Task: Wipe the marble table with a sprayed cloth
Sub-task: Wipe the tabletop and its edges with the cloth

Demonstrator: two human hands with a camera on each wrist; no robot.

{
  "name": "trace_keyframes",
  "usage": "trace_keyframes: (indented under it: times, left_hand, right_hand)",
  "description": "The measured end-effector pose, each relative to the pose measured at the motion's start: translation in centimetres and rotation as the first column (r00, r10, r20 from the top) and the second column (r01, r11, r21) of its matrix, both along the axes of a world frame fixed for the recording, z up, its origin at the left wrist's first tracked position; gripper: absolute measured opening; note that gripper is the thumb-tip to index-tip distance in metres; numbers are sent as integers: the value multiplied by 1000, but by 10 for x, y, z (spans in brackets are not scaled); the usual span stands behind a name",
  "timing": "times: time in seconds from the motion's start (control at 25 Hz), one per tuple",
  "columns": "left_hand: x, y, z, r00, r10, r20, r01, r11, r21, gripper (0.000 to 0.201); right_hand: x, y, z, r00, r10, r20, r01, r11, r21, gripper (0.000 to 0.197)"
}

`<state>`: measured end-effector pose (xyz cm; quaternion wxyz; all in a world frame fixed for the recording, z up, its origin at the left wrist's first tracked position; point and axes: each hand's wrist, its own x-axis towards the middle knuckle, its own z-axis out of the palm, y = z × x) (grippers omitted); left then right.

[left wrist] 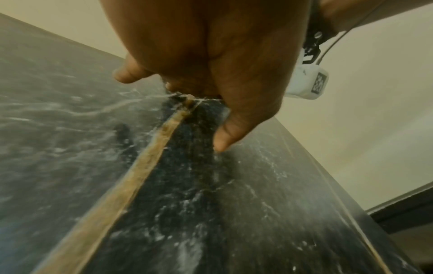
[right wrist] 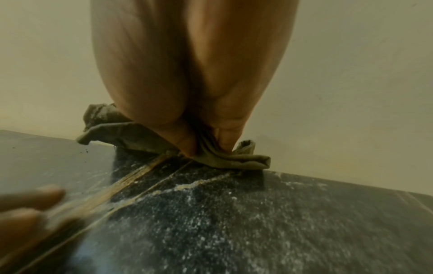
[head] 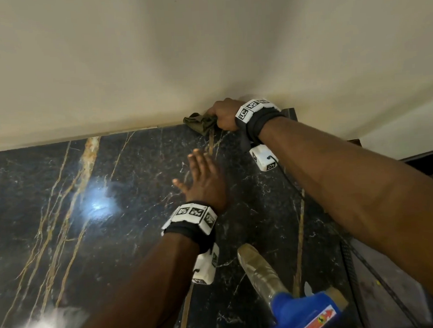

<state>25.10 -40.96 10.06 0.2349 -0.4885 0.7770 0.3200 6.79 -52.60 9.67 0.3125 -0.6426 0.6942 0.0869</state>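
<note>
The black marble table [head: 137,206] with gold and white veins fills the head view. At its far edge by the wall, my right hand [head: 224,117] grips a crumpled olive cloth [head: 199,122] and presses it onto the marble. In the right wrist view the cloth [right wrist: 243,159] bunches out on both sides of my curled fingers [right wrist: 187,146]. My left hand [head: 202,177] lies flat on the marble with straight fingers, nearer me and left of the cloth. Seen from the left wrist, that left hand [left wrist: 211,74] rests on the marble table [left wrist: 211,204], beside a gold vein [left wrist: 131,176].
A spray bottle [head: 289,301] with a blue trigger head stands on the marble near the front, right of my left forearm. A cream wall [head: 203,50] runs along the table's far edge. The table's right end [head: 347,244] drops to dark furniture.
</note>
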Motion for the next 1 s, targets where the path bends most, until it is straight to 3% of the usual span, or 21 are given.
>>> trace_keyframes:
  times: [0.08, 0.24, 0.6, 0.84, 1.0]
  left_hand:
    - [-29, 5, -2, 999, -52, -3, 52, 998, 33, 117]
    - [-47, 8, -7, 985, -94, 147, 85, 994, 63, 146]
    - [-48, 11, -5, 980, -125, 155, 117, 991, 58, 145]
    - [-47, 9, -7, 982, -120, 146, 112, 992, 62, 144]
    - [-50, 10, -7, 977, -130, 172, 120, 991, 66, 143]
  right_hand:
    - [-2, 0, -4, 1000, 2, 8, -1, 1000, -16, 52]
    - [-5, 5, -10, 1000, -9, -1, 9, 998, -61, 48]
    - [-95, 47, -8, 990, -126, -67, 126, 992, -6, 50]
    - [-74, 34, -13, 993, -87, -75, 83, 995, -51, 31]
    - [-74, 36, -17, 997, -68, -23, 66, 996, -63, 44]
